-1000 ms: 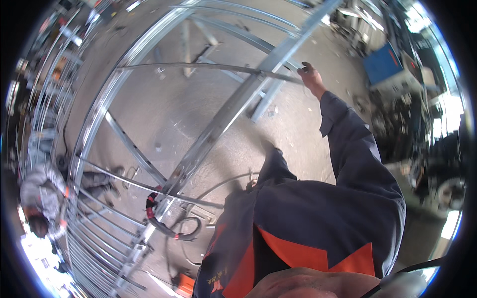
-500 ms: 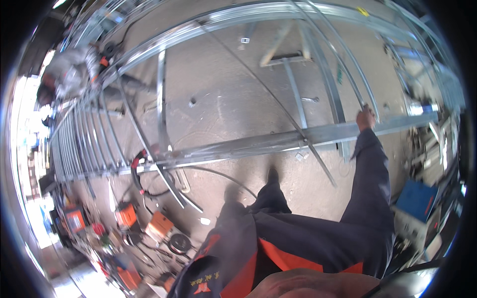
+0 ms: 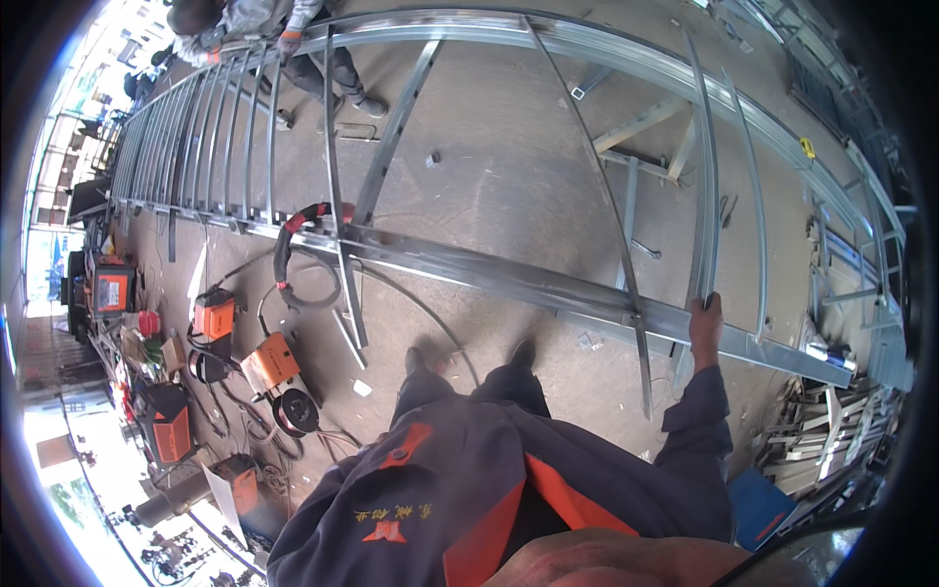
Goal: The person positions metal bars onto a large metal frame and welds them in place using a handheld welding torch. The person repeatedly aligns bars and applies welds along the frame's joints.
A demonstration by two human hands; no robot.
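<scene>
My right hand [image 3: 706,331] is closed around the near end of a long metal bar [image 3: 702,186], just above the near beam of the frame. The bar runs away across to the far beam [image 3: 469,23]. A thinner metal bar [image 3: 755,205] lies across the frame to the right of that hand. To its left, another thin bar [image 3: 602,161] crosses both beams, its near end sticking out past the near beam [image 3: 489,279]. My left hand is not in view.
Evenly spaced bars [image 3: 227,147] fill the frame's left end, where another person [image 3: 245,20] bends over the far beam. A black-and-red cable [image 3: 284,249] loops over the near beam. Orange machines [image 3: 272,362] stand at lower left; metal offcuts [image 3: 827,430] are piled at right.
My view has turned, so the frame and the other person sit differently in it. My right hand stays closed on a bar; the bars near it appear farther apart.
</scene>
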